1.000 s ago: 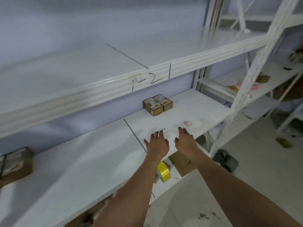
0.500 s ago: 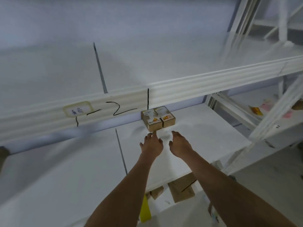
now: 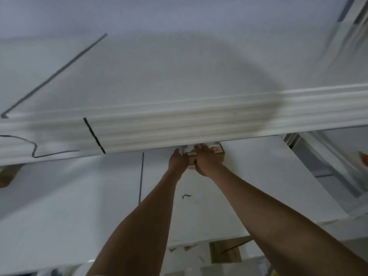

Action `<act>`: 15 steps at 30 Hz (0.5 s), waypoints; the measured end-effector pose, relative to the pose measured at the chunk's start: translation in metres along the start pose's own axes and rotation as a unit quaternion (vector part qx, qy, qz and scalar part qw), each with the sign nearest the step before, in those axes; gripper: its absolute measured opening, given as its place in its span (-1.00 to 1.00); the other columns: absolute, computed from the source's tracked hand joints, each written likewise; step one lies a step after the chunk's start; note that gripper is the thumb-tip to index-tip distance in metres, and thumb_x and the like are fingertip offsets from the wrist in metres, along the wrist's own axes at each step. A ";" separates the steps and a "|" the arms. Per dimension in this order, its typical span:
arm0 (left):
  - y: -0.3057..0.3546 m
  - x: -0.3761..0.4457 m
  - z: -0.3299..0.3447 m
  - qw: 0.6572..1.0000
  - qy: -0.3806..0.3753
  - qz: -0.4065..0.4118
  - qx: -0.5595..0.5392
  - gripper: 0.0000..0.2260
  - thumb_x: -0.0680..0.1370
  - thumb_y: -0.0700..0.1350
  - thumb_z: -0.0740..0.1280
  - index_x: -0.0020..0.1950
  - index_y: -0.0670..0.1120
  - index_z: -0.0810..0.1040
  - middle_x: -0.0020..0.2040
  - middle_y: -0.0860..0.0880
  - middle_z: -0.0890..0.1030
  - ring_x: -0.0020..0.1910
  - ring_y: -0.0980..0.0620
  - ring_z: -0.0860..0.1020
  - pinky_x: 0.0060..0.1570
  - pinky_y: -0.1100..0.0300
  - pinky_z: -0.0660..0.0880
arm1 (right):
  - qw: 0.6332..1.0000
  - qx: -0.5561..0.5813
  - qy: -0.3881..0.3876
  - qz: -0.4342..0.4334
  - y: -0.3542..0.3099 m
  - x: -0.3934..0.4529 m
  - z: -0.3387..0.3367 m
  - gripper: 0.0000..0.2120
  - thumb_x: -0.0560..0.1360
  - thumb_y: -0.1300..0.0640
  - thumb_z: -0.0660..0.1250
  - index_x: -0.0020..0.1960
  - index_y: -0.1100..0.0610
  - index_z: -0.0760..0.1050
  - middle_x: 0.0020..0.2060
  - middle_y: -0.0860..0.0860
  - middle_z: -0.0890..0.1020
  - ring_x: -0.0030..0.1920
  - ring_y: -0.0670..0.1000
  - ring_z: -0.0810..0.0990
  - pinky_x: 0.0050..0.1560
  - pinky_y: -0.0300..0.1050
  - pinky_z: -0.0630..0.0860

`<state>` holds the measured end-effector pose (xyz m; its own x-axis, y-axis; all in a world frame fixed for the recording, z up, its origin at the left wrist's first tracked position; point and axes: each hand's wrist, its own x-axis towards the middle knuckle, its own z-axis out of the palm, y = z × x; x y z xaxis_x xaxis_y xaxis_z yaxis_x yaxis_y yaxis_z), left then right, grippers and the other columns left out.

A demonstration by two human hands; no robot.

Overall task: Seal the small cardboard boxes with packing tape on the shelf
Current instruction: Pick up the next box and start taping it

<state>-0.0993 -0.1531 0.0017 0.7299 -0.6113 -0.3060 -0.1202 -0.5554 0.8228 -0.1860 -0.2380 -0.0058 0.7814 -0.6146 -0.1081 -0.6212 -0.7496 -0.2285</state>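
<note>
At about 12 o'clock on the white shelf, half under the upper shelf edge, both hands, left hand and right hand, wrap their fingers around the small cardboard boxes, and no packing tape is visible, so sealing seems not yet begun.

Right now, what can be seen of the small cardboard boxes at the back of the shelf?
The small cardboard boxes look like brown card with white and orange printed labels on top. They sit far back on the white lower shelf, partly hidden under the front beam of the upper shelf. The left hand and right hand both lie on them, covering most of their tops. Blur hides whether any tape is on.
</note>
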 end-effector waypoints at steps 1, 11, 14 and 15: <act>-0.001 0.004 0.005 0.999 0.002 -0.018 -0.032 -0.52 0.69 -0.09 0.13 0.60 -0.14 0.15 0.53 -0.18 0.32 0.48 -0.16 0.32 0.36 0.09 0.31 | 1.000 -0.020 -0.006 -0.012 0.003 0.009 0.003 -0.26 0.58 0.05 0.31 0.61 0.19 0.01 0.58 0.21 0.09 0.56 0.21 0.13 0.54 0.14 0.14; -0.022 0.021 0.023 0.967 -0.024 -0.089 -0.238 -0.42 0.61 -0.11 0.27 0.61 -0.10 0.16 0.48 -0.14 0.38 0.39 -0.15 0.40 0.30 0.06 0.35 | 0.995 -0.086 -0.029 -0.047 0.016 0.040 0.050 -0.16 0.58 -0.23 0.22 0.62 0.20 -0.06 0.60 0.17 0.05 0.59 0.18 0.03 0.58 0.19 -0.05; -0.034 0.026 0.024 0.957 -0.008 -0.129 -0.260 -0.57 0.66 -0.13 0.18 0.54 -0.09 0.30 0.40 -0.18 0.46 0.34 -0.18 0.47 0.18 0.04 0.43 | 0.996 -0.071 0.011 -0.061 0.011 0.022 0.054 -0.30 0.59 -0.15 0.24 0.54 0.24 0.13 0.52 0.22 0.21 0.54 0.23 0.13 0.53 0.18 0.13; -0.037 0.026 0.024 0.950 -0.015 -0.147 -0.274 -0.63 0.65 -0.13 0.17 0.46 -0.12 0.38 0.35 -0.18 0.49 0.26 -0.18 0.51 0.18 0.01 0.45 | 0.996 -0.063 0.013 -0.066 0.008 0.014 0.054 -0.37 0.60 -0.11 0.23 0.50 0.24 0.19 0.49 0.22 0.25 0.52 0.24 0.17 0.50 0.17 0.20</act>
<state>-0.0920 -0.1615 -0.0480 0.6566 -0.4952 -0.5689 0.4612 -0.3332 0.8224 -0.1763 -0.2393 -0.0612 0.8562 -0.5132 -0.0588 -0.5165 -0.8484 -0.1161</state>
